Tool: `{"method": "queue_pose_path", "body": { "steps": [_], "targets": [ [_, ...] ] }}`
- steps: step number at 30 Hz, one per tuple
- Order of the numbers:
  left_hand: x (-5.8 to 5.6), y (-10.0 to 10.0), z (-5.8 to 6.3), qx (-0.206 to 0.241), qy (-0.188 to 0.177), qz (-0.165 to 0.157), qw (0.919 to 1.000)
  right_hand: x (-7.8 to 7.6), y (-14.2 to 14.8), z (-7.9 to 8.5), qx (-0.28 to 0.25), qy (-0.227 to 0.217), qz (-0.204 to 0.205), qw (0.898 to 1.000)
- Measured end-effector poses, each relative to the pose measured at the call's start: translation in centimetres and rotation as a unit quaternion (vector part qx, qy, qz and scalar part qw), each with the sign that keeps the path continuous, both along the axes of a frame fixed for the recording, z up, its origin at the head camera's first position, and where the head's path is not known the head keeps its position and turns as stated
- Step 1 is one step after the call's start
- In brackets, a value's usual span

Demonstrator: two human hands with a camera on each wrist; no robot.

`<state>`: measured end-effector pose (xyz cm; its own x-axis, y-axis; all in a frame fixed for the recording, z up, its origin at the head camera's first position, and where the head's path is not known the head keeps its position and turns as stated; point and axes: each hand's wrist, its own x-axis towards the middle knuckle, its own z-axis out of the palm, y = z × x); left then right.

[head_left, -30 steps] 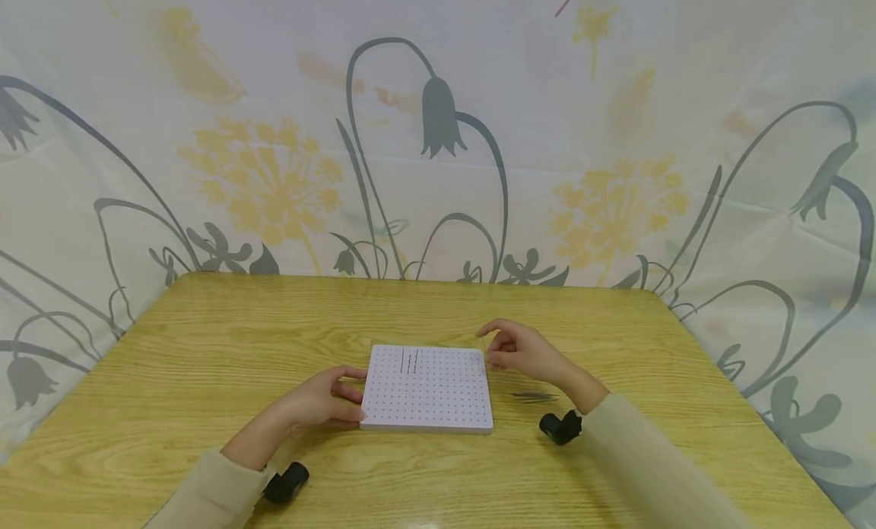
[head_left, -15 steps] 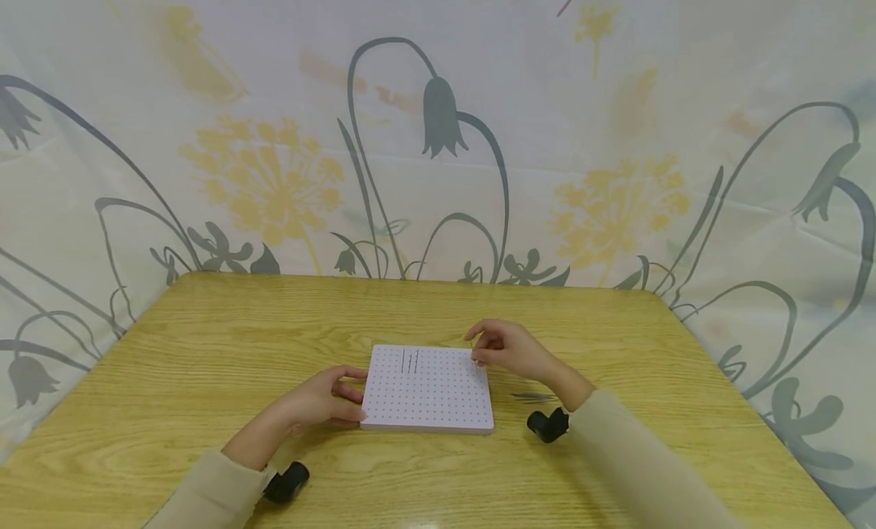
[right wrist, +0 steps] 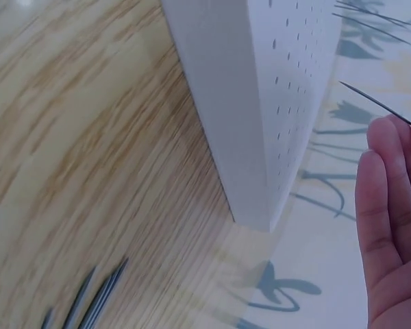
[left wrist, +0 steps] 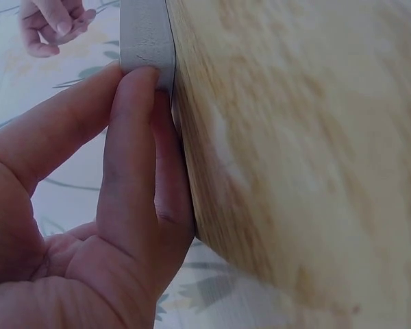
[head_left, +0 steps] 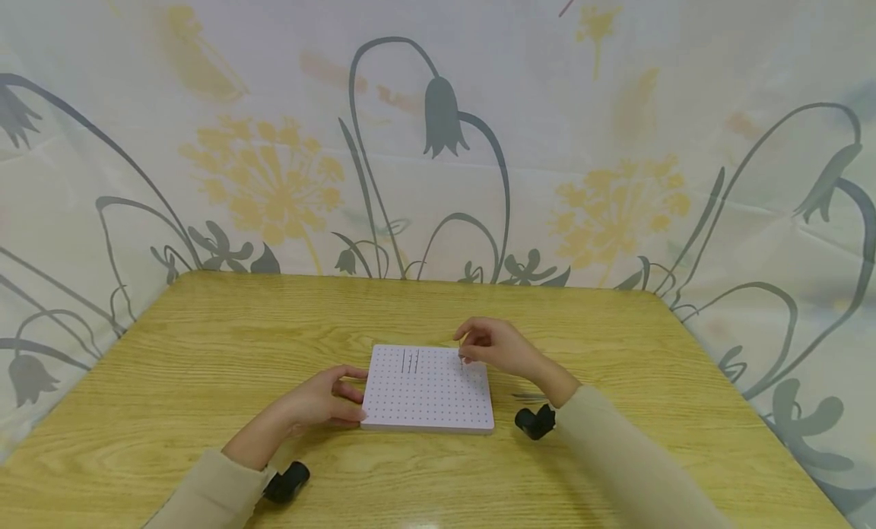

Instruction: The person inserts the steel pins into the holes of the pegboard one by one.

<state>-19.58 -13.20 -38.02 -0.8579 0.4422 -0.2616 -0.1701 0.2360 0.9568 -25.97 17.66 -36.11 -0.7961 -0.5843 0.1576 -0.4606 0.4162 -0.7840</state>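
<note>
A white pegboard [head_left: 427, 400] with rows of small holes lies flat on the table. Several thin dark needles [head_left: 410, 361] stand in its far left part. My left hand [head_left: 322, 400] holds the board by its left edge, thumb at the near corner; in the left wrist view its fingertips press the side [left wrist: 147, 41]. Over the board's far right part, my right hand [head_left: 503, 348] pinches one needle [right wrist: 373, 101] between thumb and fingers. The needle's pointed end sticks out past the fingertips, and its other end is hidden in the hand.
Several loose needles [head_left: 530, 397] lie on the wooden table [head_left: 239, 331] to the right of the board, partly behind the right wrist in the head view. A floral curtain [head_left: 438, 210] hangs behind the table's far edge. Black wrist cameras [head_left: 287, 482] sit under both sleeves.
My right hand has moved left with the needle, from beyond the board's right edge to over its far right part. The left hand and the board have stayed put.
</note>
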Motion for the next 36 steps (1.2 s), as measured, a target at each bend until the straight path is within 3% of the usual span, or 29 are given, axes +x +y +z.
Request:
{"method": "queue_pose_path", "body": {
  "steps": [21,36],
  "targets": [
    [0.0,-0.1,-0.1,-0.001,0.001,-0.001,1.0000,-0.4,-3.1,0.2,-0.001,0.014,0.029,0.999],
    [0.1,0.0,-0.2,-0.001,0.003,0.000,1.0000,-0.4,-4.6,0.5,0.024,0.052,0.036,0.998]
  ]
}}
